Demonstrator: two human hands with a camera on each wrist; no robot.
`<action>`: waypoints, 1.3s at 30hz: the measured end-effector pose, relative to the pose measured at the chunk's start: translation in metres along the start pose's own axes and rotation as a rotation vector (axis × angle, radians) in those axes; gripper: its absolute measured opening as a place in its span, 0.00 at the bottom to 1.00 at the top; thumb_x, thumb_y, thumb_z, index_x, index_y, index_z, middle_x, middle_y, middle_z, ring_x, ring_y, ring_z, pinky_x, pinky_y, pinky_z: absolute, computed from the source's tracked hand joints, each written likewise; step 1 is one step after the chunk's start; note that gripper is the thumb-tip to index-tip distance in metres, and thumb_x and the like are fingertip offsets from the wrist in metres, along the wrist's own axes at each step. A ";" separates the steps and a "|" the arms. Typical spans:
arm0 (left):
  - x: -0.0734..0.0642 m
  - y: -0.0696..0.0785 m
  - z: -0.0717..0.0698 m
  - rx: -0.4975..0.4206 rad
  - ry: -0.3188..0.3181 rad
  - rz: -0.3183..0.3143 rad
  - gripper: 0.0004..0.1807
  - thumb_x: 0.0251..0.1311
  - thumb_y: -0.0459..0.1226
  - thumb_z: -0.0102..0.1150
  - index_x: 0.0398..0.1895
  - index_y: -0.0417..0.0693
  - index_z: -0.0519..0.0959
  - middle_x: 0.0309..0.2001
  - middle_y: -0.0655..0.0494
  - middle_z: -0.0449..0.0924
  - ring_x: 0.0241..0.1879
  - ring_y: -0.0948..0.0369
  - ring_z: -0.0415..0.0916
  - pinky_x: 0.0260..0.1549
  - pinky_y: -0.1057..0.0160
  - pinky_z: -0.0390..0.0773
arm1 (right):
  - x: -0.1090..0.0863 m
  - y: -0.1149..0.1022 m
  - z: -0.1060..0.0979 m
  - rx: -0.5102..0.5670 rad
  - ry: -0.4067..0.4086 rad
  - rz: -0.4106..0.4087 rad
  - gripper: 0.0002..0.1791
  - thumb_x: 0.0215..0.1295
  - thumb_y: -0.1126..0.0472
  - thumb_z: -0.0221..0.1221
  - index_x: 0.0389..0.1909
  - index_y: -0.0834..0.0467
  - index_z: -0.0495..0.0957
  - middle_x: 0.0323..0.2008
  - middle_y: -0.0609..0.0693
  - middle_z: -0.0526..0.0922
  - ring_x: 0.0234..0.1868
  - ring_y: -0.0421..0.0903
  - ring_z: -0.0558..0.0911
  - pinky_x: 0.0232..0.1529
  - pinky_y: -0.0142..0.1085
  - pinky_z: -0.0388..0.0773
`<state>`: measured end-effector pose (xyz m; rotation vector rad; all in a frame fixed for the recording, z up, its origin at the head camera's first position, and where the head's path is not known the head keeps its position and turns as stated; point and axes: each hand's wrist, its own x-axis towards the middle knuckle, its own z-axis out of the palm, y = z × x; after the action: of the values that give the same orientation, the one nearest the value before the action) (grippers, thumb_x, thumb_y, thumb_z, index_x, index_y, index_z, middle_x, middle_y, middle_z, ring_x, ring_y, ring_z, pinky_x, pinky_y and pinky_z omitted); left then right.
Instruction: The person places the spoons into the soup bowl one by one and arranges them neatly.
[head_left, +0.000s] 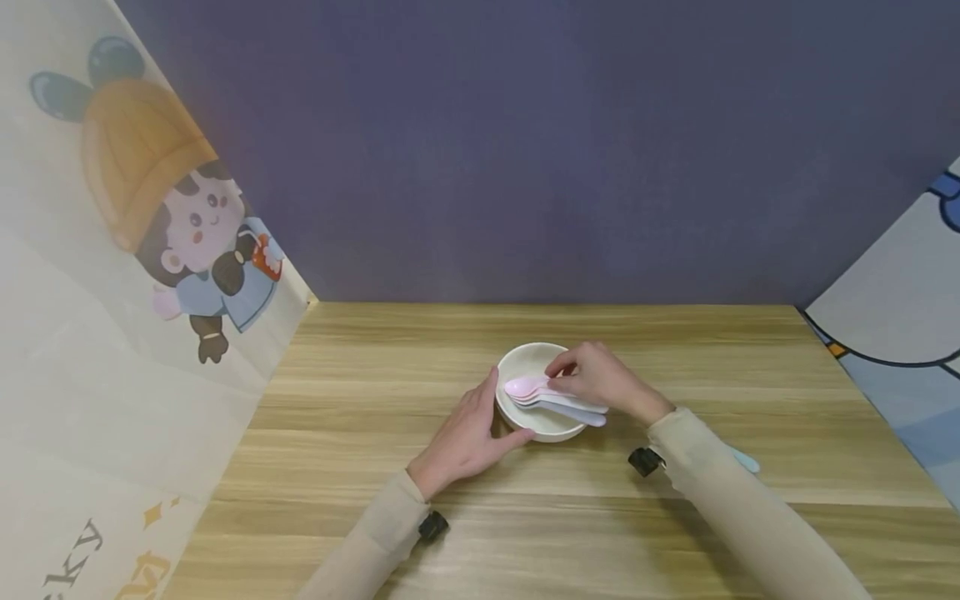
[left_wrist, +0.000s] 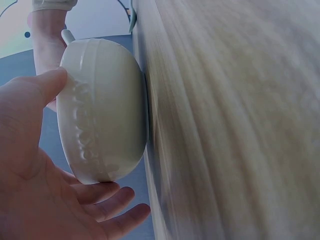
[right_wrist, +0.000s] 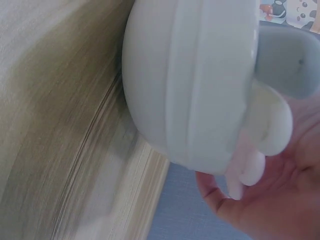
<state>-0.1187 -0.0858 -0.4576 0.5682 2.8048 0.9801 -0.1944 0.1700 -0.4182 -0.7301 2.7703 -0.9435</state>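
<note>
A cream bowl (head_left: 553,430) stands on the wooden table, with several nested spoons lying in it. Their handles stick out over the rim at the right. The topmost is a pink spoon (head_left: 522,385); beneath it are white ones and a lavender-grey spoon (head_left: 577,412). My left hand (head_left: 467,433) holds the bowl at its left side, thumb on the near rim, and the left wrist view shows fingers against the wall (left_wrist: 112,110). My right hand (head_left: 600,379) is over the bowl's right side, pinching the pink spoon; its fingertips are partly hidden.
On the table to the right lies a light blue utensil (head_left: 742,458), mostly covered by the right forearm. A dark blue panel (head_left: 525,167) rises at the table's back edge. Printed walls with cartoon figures (head_left: 217,258) flank both sides.
</note>
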 end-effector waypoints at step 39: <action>0.001 0.001 0.001 -0.001 0.004 -0.004 0.65 0.65 0.70 0.61 0.88 0.42 0.41 0.86 0.43 0.53 0.82 0.45 0.58 0.81 0.47 0.64 | -0.022 0.015 -0.024 0.053 0.128 0.065 0.13 0.72 0.56 0.69 0.50 0.58 0.92 0.40 0.49 0.93 0.42 0.44 0.84 0.45 0.37 0.78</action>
<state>-0.1187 -0.0841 -0.4579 0.5603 2.8074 0.9831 -0.1877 0.2040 -0.4085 -0.5886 2.8455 -1.0819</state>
